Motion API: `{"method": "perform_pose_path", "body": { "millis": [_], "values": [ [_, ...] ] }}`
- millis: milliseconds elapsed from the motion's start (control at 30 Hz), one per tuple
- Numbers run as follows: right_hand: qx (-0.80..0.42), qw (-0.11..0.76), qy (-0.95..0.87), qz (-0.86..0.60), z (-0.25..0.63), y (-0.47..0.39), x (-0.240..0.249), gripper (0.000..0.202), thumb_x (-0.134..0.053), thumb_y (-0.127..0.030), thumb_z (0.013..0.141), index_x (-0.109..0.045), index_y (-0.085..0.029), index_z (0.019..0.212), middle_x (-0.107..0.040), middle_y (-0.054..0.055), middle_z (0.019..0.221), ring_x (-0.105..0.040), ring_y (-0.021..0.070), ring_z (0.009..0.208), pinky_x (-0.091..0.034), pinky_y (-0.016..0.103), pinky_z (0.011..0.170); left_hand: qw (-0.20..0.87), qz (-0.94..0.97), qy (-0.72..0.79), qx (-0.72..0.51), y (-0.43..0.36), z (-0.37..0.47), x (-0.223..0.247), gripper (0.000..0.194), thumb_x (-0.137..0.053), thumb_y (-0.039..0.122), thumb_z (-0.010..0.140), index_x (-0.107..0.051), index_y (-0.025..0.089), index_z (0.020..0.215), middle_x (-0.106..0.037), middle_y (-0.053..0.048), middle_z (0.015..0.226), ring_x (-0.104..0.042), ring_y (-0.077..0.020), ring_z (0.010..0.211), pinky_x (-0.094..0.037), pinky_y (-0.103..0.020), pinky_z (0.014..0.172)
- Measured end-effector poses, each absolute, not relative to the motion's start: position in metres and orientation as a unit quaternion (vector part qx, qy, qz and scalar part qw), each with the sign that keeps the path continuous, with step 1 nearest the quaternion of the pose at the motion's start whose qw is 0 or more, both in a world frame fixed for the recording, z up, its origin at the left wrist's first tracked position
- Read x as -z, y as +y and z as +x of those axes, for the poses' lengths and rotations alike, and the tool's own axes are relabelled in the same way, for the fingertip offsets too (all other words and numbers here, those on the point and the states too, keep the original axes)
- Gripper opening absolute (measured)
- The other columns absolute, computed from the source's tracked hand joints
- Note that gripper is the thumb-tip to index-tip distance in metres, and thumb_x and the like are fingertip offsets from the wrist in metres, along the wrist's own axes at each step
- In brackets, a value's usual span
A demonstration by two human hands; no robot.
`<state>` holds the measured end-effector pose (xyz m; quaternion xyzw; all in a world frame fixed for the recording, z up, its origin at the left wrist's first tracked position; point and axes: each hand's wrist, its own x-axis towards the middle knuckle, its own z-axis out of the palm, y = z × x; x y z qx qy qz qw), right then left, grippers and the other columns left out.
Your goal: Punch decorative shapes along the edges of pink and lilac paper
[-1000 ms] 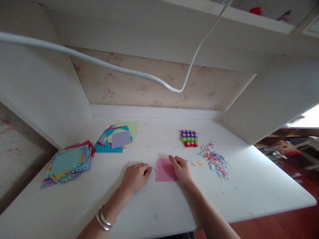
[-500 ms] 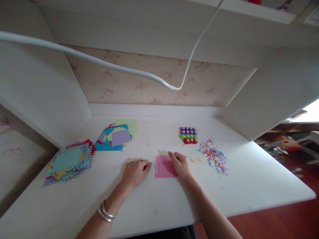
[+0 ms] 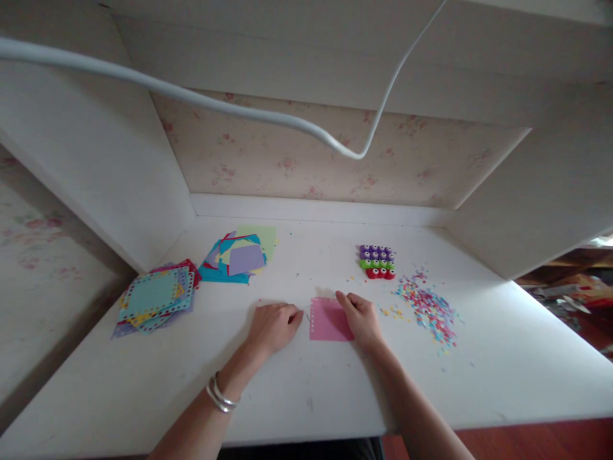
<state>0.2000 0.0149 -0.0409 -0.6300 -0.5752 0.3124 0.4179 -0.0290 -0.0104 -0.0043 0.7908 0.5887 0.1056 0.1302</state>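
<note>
A pink square of paper [image 3: 329,321] lies on the white desk, with a row of punched holes down its left edge. My right hand [image 3: 360,318] is closed on the paper's right side, thumb near its top edge. Left of the paper and apart from it, my left hand [image 3: 276,326] rests on the desk with its fingers curled in; whether something is inside them is hidden. A silver bangle [image 3: 220,394] circles my left wrist.
Hole-edged coloured sheets [image 3: 152,295] lie at the left, with plain coloured papers [image 3: 246,259] behind. Purple, green and red punches with eye shapes [image 3: 377,262] stand back right, beside scattered confetti [image 3: 428,306]. A white cable [image 3: 282,118] crosses overhead.
The camera view has turned slightly, so the desk and objects appear farther right. Both hands and the pink paper keep about the same places relative to each other.
</note>
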Motion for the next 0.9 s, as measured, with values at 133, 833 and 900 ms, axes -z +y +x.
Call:
{"method": "perform_pose_path", "body": {
  "millis": [133, 833, 900],
  "values": [
    [-0.312, 0.419, -0.577, -0.628, 0.1989, 0.0142, 0.0388, 0.052, -0.054, -0.061, 0.086, -0.032, -0.023, 0.057, -0.024, -0.006, 0.057, -0.027, 0.0121, 0.055, -0.022, 0.026, 0.050, 0.132, 0.791, 0.587, -0.109, -0.0104, -0.0299, 0.0048, 0.040, -0.041, 0.036, 0.100, -0.073, 0.022, 0.081, -0.077, -0.005, 0.086, -0.070, -0.0195, 0.083, -0.039, -0.029, 0.068],
    [-0.313, 0.422, -0.570, -0.631, 0.2000, 0.0162, 0.0400, 0.052, -0.054, -0.060, 0.087, -0.032, -0.023, 0.058, -0.025, -0.006, 0.058, -0.028, 0.0120, 0.056, -0.024, 0.026, 0.052, 0.123, 0.796, 0.580, -0.123, -0.0085, -0.0314, 0.0121, 0.040, -0.043, 0.037, 0.099, -0.072, 0.022, 0.077, -0.076, -0.005, 0.082, -0.070, -0.0190, 0.078, -0.038, -0.029, 0.065],
    [-0.312, 0.421, -0.571, -0.632, 0.1995, 0.0158, 0.0396, 0.053, -0.054, -0.060, 0.087, -0.032, -0.023, 0.058, -0.025, -0.006, 0.058, -0.028, 0.0120, 0.056, -0.024, 0.026, 0.052, 0.121, 0.796, 0.579, -0.129, -0.0083, -0.0325, 0.0130, 0.040, -0.044, 0.037, 0.099, -0.072, 0.022, 0.077, -0.076, -0.005, 0.081, -0.070, -0.0189, 0.078, -0.038, -0.029, 0.065]
  ]
}}
